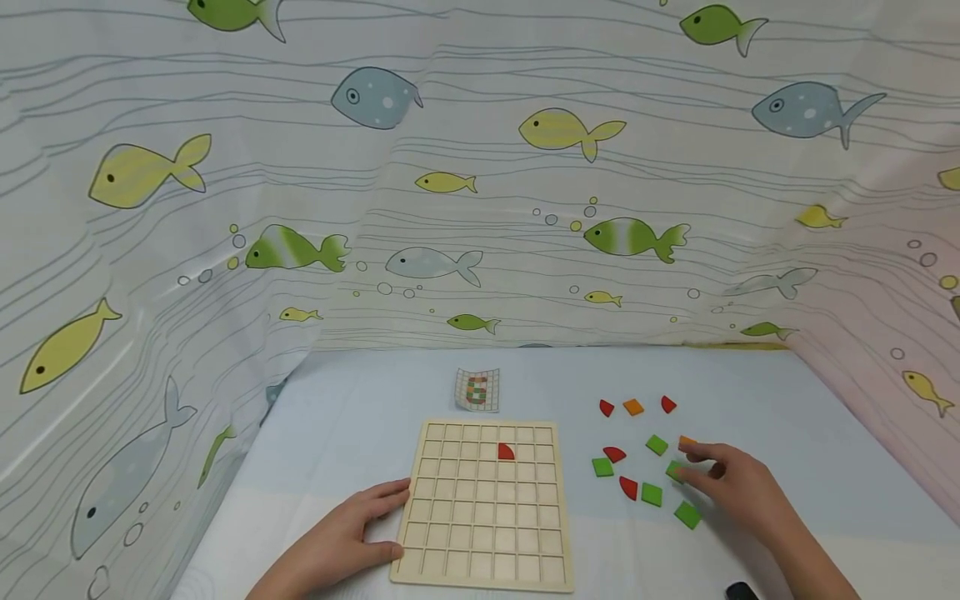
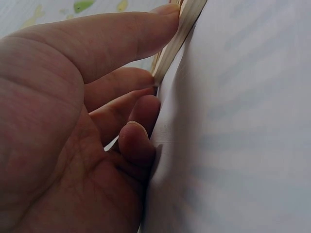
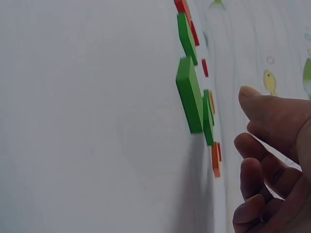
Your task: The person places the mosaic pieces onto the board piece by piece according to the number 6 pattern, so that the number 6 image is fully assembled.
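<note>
My left hand (image 1: 348,529) touches the left edge of a pale wooden grid board (image 1: 432,540), with fingers and thumb against its side; the left wrist view shows the thumb (image 2: 146,34) at the board's edge (image 2: 171,46). A red quarter-circle piece (image 1: 506,452) lies in one cell near the board's top. My right hand (image 1: 738,487) hovers over loose pieces, its fingertips overlapping an orange square (image 1: 686,442) and a green square (image 1: 673,470). In the right wrist view, the fingers of the right hand (image 3: 277,165) are bent loosely, apart from the pieces and holding nothing.
Around the right hand lie several green squares (image 1: 652,494), red quarter-circles (image 1: 628,487) and another orange square (image 1: 633,407). A small pattern card (image 1: 476,390) lies behind the board. A fish-print curtain (image 1: 495,208) surrounds the table. A dark object (image 1: 741,592) shows at the front edge.
</note>
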Tool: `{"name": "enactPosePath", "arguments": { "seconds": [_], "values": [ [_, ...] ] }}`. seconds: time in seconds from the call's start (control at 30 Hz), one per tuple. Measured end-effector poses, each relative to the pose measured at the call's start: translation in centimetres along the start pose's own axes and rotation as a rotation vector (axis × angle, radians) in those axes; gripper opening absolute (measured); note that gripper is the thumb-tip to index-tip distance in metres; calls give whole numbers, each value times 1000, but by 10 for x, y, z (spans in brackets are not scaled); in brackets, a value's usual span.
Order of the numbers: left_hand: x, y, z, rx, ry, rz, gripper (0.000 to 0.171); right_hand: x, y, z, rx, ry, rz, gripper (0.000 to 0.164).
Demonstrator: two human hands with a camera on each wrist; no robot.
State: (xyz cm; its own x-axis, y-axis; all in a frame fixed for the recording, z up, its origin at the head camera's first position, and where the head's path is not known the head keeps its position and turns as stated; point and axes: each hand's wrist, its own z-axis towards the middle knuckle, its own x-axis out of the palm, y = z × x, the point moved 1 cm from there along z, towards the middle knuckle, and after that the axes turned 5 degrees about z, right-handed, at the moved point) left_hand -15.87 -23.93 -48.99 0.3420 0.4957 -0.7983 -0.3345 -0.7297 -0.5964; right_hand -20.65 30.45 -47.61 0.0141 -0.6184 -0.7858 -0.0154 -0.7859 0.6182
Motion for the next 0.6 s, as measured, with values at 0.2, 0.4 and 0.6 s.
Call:
{"name": "enactPosePath", "arguments": {
  "seconds": [0.2,0.4,0.6],
  "values": [
    [-1,0,0,1,-5,7,78,-6,-11,12,18,13,-26,57],
    [-1,1,1,-9,7,0,79,-15,-18,25,7,25,-45,58],
    [0,2,1,-16,19,-8,79,-20,-25,36,-5,68,-85,53]
  ]
}}
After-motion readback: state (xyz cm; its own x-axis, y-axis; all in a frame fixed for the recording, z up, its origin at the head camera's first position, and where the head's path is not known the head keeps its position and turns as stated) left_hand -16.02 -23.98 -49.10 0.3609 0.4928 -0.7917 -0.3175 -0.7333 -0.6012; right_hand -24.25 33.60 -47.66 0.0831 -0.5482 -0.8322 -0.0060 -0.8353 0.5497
